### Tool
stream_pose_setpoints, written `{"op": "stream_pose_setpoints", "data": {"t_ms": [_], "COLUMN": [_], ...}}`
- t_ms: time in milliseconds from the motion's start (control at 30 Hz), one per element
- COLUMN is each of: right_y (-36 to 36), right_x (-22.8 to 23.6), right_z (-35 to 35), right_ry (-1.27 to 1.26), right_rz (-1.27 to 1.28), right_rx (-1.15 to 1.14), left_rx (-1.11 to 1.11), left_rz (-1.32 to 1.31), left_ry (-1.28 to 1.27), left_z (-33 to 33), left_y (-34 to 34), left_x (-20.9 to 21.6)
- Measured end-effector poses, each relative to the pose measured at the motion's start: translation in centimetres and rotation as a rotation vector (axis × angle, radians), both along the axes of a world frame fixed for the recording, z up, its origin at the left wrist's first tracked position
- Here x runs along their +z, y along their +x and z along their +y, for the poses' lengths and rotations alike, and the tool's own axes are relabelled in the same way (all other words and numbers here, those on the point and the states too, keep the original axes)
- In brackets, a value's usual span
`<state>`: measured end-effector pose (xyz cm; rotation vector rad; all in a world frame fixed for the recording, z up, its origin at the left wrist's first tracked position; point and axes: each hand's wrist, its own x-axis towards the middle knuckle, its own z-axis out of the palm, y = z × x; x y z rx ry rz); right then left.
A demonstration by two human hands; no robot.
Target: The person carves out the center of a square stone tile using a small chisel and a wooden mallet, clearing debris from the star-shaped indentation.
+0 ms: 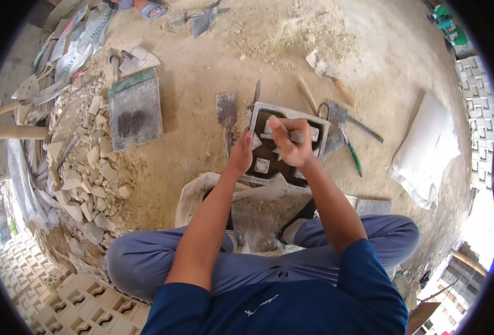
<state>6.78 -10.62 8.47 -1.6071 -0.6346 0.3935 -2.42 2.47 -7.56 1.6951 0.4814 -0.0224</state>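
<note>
A rectangular grey mould (295, 112) with pale raised blocks inside stands between my feet, tilted a little. My left hand (240, 154) grips its left wall, fingers along the outer side. Over the middle of the mould, my right hand (295, 149) is closed in a fist around a small tool with a grey rounded handle (296, 136). The tool's working end is mostly hidden by the hand and the mould. One pale square block (262, 165) shows near the mould's near left corner.
A flat trowel (226, 111) lies left of the mould. To the right are a green-handled tool (354, 158), a wooden-handled trowel (343, 91) and a white sack (428, 153). A grey board (136, 111) and broken rubble (93, 167) lie left. Sandals (153, 10) of another person show at the top.
</note>
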Motion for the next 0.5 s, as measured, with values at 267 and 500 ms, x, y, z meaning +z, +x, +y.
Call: {"op": "stream_pose_setpoints", "data": {"t_ms": [267, 500], "right_y": [-0.4, -0.4], "right_x": [2.1, 0.1], "right_z": [-0.1, -0.8], "right_ry": [-0.020, -0.058], "right_rz": [-0.152, 0.040], "right_rx": [-0.021, -0.091], "left_rx": [0.054, 0.110], "left_rz": [-0.031, -0.043], "left_ry": [-0.016, 0.061], "left_z": [-0.8, -0.9], "left_y": [-0.3, -0.1], "left_x": [0.8, 1.0]}}
